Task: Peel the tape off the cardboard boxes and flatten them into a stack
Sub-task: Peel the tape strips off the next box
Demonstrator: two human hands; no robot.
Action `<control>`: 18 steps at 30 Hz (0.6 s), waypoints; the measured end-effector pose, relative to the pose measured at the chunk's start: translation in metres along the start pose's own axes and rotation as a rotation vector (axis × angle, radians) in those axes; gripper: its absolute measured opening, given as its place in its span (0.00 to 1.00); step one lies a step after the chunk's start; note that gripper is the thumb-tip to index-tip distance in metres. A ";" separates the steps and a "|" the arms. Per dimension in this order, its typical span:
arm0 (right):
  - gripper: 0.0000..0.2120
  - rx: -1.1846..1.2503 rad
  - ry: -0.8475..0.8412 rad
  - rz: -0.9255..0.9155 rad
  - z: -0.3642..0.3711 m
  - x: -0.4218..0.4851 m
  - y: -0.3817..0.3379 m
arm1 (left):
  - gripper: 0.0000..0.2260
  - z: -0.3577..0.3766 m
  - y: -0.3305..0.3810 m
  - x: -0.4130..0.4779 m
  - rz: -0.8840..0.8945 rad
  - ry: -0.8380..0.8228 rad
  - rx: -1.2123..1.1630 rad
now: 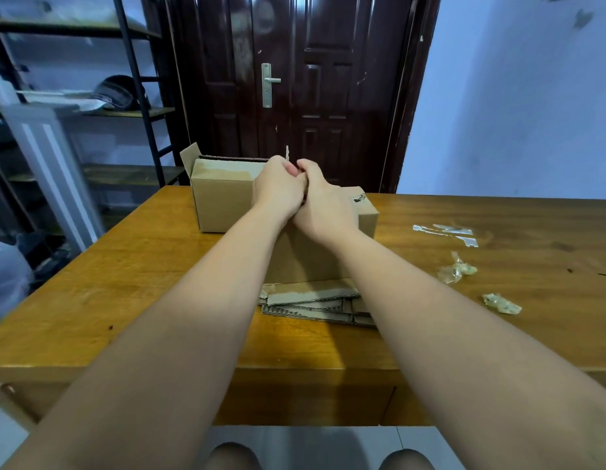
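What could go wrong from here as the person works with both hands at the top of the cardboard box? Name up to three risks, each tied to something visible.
1. Both hands, left hand and right hand, bunch at the far top edge of the cardboard box; a hard pull might tip or slide it, since nothing else braces it.
2. The box seems to rest partly on the flattened cardboard stack, so it may rock.
3. Peeled tape scraps lie loose on the table and could stick to arms.

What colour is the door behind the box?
The door is very dark reddish-brown, with a silver handle. The head view shows it clearly.
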State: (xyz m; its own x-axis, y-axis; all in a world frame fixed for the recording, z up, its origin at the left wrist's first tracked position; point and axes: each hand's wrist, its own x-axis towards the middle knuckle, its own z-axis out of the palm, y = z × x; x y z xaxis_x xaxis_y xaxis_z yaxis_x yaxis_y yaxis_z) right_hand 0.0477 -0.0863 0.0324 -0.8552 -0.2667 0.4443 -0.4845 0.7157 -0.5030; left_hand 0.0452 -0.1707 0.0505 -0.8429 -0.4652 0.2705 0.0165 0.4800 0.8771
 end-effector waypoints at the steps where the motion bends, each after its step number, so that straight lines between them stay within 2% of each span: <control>1: 0.30 0.009 -0.006 0.009 -0.001 0.000 0.000 | 0.06 -0.002 -0.002 0.001 -0.006 0.009 -0.021; 6: 0.22 0.072 -0.010 0.031 -0.006 0.005 0.000 | 0.09 -0.011 -0.006 0.000 -0.018 -0.098 -0.181; 10: 0.12 0.258 0.017 0.142 -0.018 0.011 0.002 | 0.05 -0.019 -0.005 -0.003 0.063 -0.388 -0.312; 13: 0.10 0.413 0.001 0.164 -0.020 0.017 0.004 | 0.06 -0.018 -0.004 -0.005 0.092 -0.345 -0.282; 18: 0.25 0.518 -0.051 0.129 -0.014 0.017 0.006 | 0.12 -0.007 -0.006 -0.005 0.132 -0.255 -0.127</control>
State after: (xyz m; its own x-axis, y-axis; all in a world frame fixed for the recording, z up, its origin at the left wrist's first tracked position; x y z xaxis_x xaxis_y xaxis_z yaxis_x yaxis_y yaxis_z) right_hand 0.0325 -0.0775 0.0476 -0.9153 -0.2379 0.3251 -0.3916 0.3361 -0.8565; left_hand 0.0529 -0.1771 0.0466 -0.9364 -0.1956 0.2915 0.1885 0.4202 0.8876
